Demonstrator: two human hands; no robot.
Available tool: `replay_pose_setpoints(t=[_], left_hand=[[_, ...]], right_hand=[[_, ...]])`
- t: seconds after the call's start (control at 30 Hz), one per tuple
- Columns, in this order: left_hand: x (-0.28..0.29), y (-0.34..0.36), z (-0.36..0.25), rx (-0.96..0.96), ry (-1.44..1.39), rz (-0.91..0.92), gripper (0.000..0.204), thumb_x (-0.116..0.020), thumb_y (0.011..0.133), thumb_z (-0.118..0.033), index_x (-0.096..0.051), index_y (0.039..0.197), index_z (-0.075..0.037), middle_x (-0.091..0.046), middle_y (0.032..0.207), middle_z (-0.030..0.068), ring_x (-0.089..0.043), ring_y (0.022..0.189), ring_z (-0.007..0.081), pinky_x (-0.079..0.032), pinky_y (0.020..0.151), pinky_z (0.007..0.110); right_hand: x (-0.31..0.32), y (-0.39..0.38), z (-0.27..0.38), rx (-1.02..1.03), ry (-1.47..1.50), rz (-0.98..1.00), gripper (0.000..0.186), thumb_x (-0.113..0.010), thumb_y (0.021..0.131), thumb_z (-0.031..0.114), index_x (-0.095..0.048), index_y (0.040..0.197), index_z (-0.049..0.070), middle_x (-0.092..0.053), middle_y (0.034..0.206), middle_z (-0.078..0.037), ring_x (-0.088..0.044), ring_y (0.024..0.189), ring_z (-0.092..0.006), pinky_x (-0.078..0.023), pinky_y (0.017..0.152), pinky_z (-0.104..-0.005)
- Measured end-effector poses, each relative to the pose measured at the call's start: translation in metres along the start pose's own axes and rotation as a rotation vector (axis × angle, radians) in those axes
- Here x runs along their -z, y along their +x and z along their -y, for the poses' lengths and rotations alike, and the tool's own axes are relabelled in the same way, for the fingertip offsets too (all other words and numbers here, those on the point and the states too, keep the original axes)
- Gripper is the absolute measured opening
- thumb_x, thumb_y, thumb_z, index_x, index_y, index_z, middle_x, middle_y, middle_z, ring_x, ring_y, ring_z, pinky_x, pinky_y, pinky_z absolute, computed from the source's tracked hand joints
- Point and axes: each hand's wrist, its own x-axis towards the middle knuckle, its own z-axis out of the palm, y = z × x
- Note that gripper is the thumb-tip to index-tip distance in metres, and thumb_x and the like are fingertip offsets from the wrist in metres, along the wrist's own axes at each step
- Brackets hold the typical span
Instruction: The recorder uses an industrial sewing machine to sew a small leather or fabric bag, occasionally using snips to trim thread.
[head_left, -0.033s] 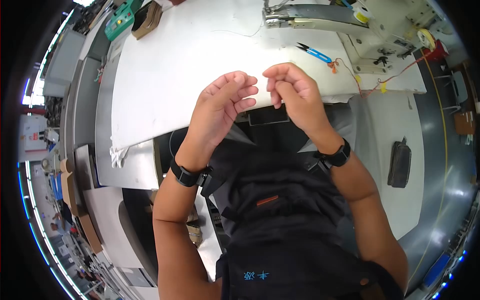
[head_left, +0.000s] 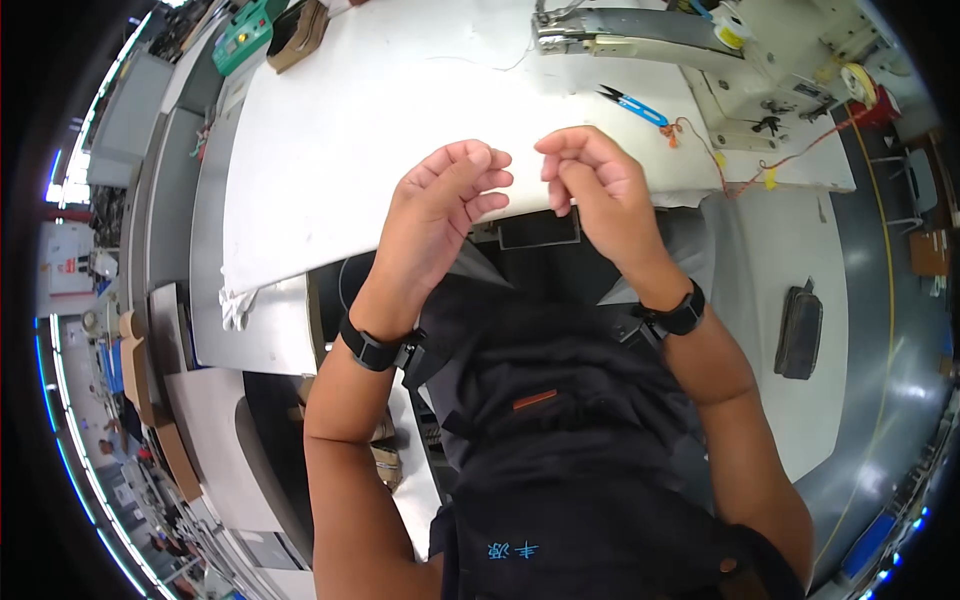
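Note:
Above the front edge of a white worktable [head_left: 330,120], my left hand [head_left: 450,205] has its thumb tip against the forefinger and the other fingers curled loosely; anything in that pinch is too small to make out. Facing it across a small gap, my right hand [head_left: 600,205] has a raised forefinger apart from the thumb, lower fingers curled, and nothing visible held. Blue thread snips [head_left: 633,105] lie beyond my right hand, with an orange cord [head_left: 722,170] running from them toward the sewing machine [head_left: 750,80].
At the back left are a green device [head_left: 242,40] and a brown tray [head_left: 295,38]. White cloth [head_left: 236,308] hangs at the table's left. A dark pouch [head_left: 798,330] lies at the right. Co-workers [head_left: 112,445] appear at the far left.
My right hand has moved slightly to the right, widening the gap to my left hand a little. My left hand is nearly still.

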Motion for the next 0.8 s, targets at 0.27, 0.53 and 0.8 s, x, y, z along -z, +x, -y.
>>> replay_pose_setpoints(t=[0.27, 0.53, 0.8], left_hand=[[0.043, -0.015, -0.019, -0.303, 0.457, -0.272, 0.028, -0.073, 0.101, -0.01, -0.068, 0.127, -0.002, -0.071, 0.128, 0.0103, -0.064, 0.119, 0.018, -0.057, 0.098, 0.036], [0.115, -0.083, -0.046, -0.559, 0.862, -0.624, 0.013, -0.074, 0.1, -0.003, -0.071, 0.112, 0.002, -0.075, 0.102, 0.0044, -0.068, 0.094, 0.0126, -0.054, 0.093, 0.028], [0.243, -0.282, -0.06, -0.425, 1.075, -1.28, 0.033, -0.064, 0.11, -0.026, -0.071, 0.119, 0.005, -0.075, 0.115, 0.0131, -0.073, 0.099, 0.0168, -0.058, 0.085, 0.029]], right_hand=[[0.031, 0.012, -0.013, -0.088, -0.269, 0.012, 0.024, -0.055, 0.108, 0.011, -0.072, 0.121, 0.001, -0.067, 0.086, -0.001, -0.058, 0.074, -0.0047, -0.05, 0.068, -0.0209], [0.066, 0.046, -0.064, -0.071, -0.352, -0.06, 0.025, -0.057, 0.106, 0.011, -0.072, 0.123, 0.002, -0.068, 0.088, 0.0, -0.058, 0.074, -0.0042, -0.047, 0.065, -0.0209], [0.075, 0.047, -0.069, 0.021, -0.48, 0.0, 0.026, -0.062, 0.109, 0.015, -0.076, 0.127, 0.002, -0.068, 0.093, 0.002, -0.055, 0.079, -0.0025, -0.045, 0.072, -0.0179]])
